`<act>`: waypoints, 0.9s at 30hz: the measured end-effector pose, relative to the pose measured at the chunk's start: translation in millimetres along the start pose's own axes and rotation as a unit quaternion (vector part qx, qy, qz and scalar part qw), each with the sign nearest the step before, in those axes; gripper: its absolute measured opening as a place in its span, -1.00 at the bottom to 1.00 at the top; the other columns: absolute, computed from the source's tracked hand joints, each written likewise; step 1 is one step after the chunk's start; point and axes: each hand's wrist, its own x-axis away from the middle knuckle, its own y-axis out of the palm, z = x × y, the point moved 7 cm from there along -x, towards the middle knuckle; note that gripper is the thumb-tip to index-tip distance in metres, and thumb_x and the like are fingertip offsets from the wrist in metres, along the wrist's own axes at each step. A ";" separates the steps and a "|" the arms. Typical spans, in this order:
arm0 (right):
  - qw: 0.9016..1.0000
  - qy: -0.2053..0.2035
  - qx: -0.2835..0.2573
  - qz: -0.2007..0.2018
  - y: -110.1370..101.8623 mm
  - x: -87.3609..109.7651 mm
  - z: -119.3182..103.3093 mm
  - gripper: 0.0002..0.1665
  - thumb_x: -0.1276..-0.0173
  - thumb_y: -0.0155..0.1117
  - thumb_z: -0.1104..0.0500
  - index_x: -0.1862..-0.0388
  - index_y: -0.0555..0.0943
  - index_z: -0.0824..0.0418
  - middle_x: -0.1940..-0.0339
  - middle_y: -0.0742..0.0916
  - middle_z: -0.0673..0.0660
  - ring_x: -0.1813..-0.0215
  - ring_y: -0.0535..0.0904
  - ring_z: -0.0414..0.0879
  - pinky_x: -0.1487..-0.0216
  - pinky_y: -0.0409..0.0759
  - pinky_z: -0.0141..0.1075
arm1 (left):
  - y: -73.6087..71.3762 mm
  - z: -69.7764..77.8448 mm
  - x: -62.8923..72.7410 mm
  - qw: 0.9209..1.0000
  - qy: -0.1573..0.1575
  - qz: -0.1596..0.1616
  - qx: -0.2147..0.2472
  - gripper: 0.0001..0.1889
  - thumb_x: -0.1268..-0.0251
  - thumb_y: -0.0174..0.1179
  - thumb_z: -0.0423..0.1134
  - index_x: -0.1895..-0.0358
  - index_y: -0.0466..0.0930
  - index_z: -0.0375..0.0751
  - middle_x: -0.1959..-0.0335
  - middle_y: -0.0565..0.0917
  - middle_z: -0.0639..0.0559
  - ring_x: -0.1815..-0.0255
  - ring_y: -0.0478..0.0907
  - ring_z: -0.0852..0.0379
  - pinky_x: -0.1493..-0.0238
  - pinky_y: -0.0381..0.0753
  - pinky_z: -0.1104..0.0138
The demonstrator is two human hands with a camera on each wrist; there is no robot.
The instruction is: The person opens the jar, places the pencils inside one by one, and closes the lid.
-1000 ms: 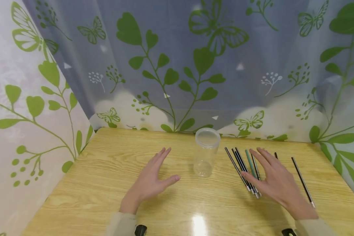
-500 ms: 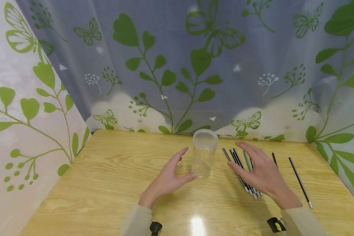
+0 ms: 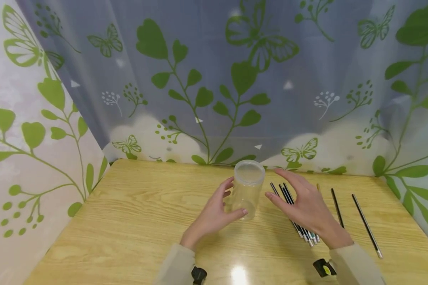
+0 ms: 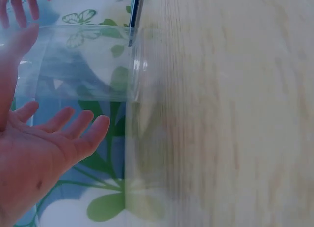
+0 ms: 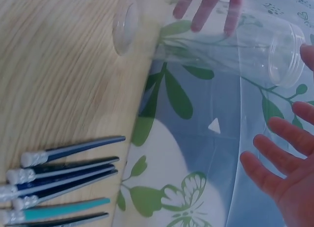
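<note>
A clear plastic jar (image 3: pixel 247 198) with a round rim stands upright on the wooden table. My left hand (image 3: pixel 215 217) is at its left side, thumb across the lower front and fingers reaching behind; in the left wrist view the fingers are spread beside the jar (image 4: pixel 83 65). On the other side, my right hand (image 3: pixel 306 206) hovers with thumb and fingers apart, a small gap from the jar. Under and beyond the right hand lies a bunch of dark pencils (image 5: pixel 81 148) with white eraser ends, and a teal pencil (image 5: pixel 68 208) among them. Neither hand holds anything.
Two dark pencils lie apart from the bunch, one (image 3: pixel 337 206) beside the right hand and one (image 3: pixel 366 225) farther right. A blue-grey curtain (image 3: pixel 207 79) with green leaves and butterflies hangs along the table's back edge. The wooden table (image 3: pixel 128 221) extends left.
My left hand has moved right, from apart to right at the jar. My right hand has moved left, from over the pencils toward the jar. The jar stays standing in its place.
</note>
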 end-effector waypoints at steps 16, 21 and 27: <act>0.998 0.018 -0.040 -0.032 16.8 -24.1 -5.6 -0.22 -0.29 0.53 0.05 -0.44 0.47 0.20 -0.32 0.67 0.24 -0.29 0.62 0.18 -0.10 0.71 0.10 | 15.4 -2.3 -22.1 0.998 -0.027 -0.025 0.052 -0.04 -0.14 0.53 -0.03 -0.56 0.12 0.38 -0.53 0.35 0.10 -0.52 0.35 -0.19 -0.48 0.43 -0.08; 0.991 0.066 -0.080 -0.082 28.4 -28.3 -1.4 -0.16 -0.36 0.46 -0.04 -0.51 0.38 0.21 -0.32 0.66 0.24 -0.26 0.63 0.15 -0.09 0.71 0.08 | 21.9 -4.8 -24.3 0.998 -0.046 -0.028 0.042 -0.06 -0.07 0.56 0.04 -0.50 0.17 0.41 -0.49 0.38 0.15 -0.52 0.33 -0.14 -0.40 0.46 -0.16; 0.988 0.073 -0.093 -0.104 37.6 -33.5 -4.1 -0.06 -0.28 0.52 -0.04 -0.54 0.35 0.24 -0.26 0.68 0.29 -0.14 0.69 0.16 0.03 0.78 -0.04 | 28.0 -4.6 -25.3 0.998 -0.055 -0.016 0.024 -0.01 0.01 0.60 0.10 -0.50 0.19 0.30 -0.44 0.45 0.05 -0.50 0.38 -0.15 -0.39 0.46 -0.20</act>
